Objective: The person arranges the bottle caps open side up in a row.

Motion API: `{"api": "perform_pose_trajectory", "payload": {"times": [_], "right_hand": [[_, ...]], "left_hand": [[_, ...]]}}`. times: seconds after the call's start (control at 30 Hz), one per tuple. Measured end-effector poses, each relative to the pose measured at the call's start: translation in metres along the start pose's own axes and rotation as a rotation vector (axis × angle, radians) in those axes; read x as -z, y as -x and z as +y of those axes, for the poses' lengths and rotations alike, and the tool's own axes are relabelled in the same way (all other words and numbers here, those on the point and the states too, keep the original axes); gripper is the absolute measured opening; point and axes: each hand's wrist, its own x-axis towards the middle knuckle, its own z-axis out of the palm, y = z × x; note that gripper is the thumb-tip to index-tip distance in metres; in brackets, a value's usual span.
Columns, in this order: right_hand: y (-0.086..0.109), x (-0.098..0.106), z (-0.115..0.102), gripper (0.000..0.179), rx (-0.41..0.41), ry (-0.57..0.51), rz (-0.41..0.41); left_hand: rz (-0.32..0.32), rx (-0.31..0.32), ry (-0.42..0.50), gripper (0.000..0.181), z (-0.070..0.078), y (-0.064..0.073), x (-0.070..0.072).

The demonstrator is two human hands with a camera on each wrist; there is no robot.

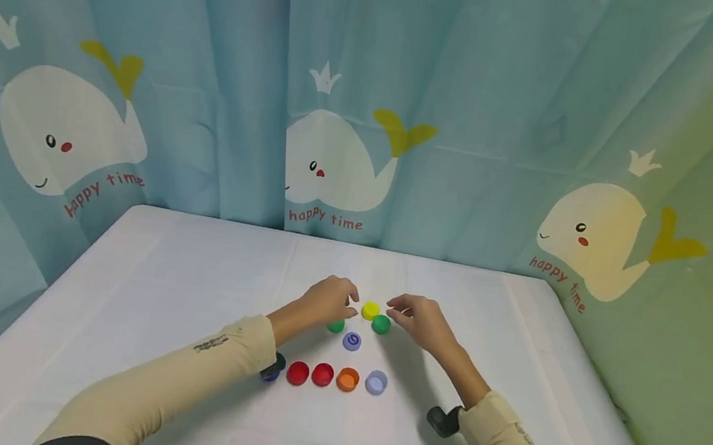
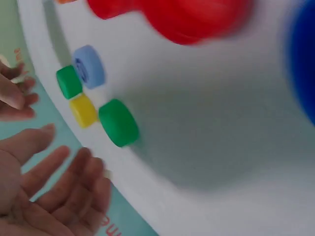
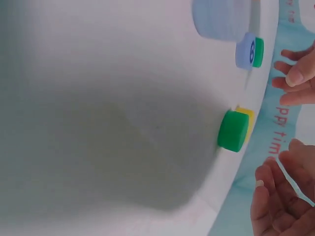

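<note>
My left hand (image 1: 325,303) hovers over the table beside a green bottle cap (image 1: 335,326), its fingers relaxed and nothing between them. Across from it, my right hand (image 1: 421,323) is held loosely curved and holds nothing. Nearest to that hand are a second green cap (image 1: 381,324) and a yellow cap (image 1: 370,311), which sit close together. A light purple cap (image 1: 351,341) with a dark swirl mark lies just in front of these. In the left wrist view, the left palm (image 2: 64,191) shows with spread fingers, apart from the caps.
Nearer me runs a row of caps: a blue one (image 1: 271,375) partly hidden by the left wrist camera, two red ones (image 1: 298,373), an orange one (image 1: 348,380) and a pale purple one (image 1: 377,382). A whale-print curtain (image 1: 466,214) hangs behind the white table (image 1: 189,261).
</note>
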Motion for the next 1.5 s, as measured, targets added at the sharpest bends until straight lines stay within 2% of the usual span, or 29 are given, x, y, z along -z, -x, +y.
{"api": "perform_pose_trajectory", "payload": {"times": [0.17,0.37,0.57,0.67,0.83,1.0,1.13,1.33,1.5], "right_hand": [[-0.017,-0.006,0.005,0.018,0.006,0.027,0.004],[-0.027,-0.012,0.013,0.015,-0.025,0.048,-0.025],[-0.03,-0.015,0.021,0.017,-0.042,0.047,-0.077],[-0.033,-0.015,0.024,0.019,-0.021,0.044,-0.115],[-0.038,-0.014,0.027,0.02,0.03,0.053,-0.156],[-0.041,-0.016,0.025,0.023,0.036,0.043,-0.186],[-0.043,-0.018,0.022,0.025,0.044,0.052,-0.19],[-0.042,-0.02,0.023,0.028,0.018,0.072,-0.175],[-0.042,-0.02,0.024,0.028,-0.01,0.074,-0.147]], "left_hand": [[-0.041,0.054,-0.004,0.026,0.003,-0.011,0.0],[-0.032,0.106,-0.005,0.023,0.003,-0.023,-0.001],[-0.065,0.088,0.002,0.025,0.003,-0.029,-0.007],[-0.078,0.104,0.01,0.027,0.005,-0.032,-0.008],[-0.083,0.144,-0.039,0.029,0.009,-0.037,-0.009],[-0.081,0.136,-0.093,0.026,0.011,-0.041,-0.012],[-0.078,0.129,-0.103,0.023,0.01,-0.042,-0.015],[-0.071,0.127,-0.048,0.031,0.009,-0.043,-0.017],[-0.05,0.106,0.045,0.042,0.009,-0.04,-0.015]]}}
